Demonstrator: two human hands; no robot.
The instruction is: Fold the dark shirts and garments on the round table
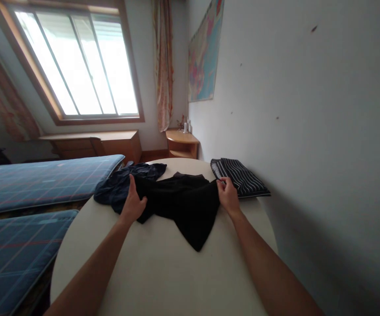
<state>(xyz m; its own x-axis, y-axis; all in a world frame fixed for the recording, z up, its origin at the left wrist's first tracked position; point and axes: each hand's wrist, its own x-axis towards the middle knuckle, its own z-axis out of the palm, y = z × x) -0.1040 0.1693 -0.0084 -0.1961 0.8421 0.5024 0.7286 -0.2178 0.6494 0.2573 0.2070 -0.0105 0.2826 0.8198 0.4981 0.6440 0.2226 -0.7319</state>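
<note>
A black garment stretches between my two hands over the round table, one corner hanging toward me. My left hand grips its left edge, thumb pointing up. At the upper right edge, my right hand pinches the cloth between thumb and fingers. The garment's exact kind cannot be made out. Behind my left hand lies a crumpled dark navy garment, partly covered by the black cloth. Just beyond my right hand rests a folded black-and-white striped cloth.
The round cream table carries the cloths. Two blue plaid mattresses lie to the left. A white wall stands close on the right. Past the table are a wooden corner shelf and a long wooden desk below the window.
</note>
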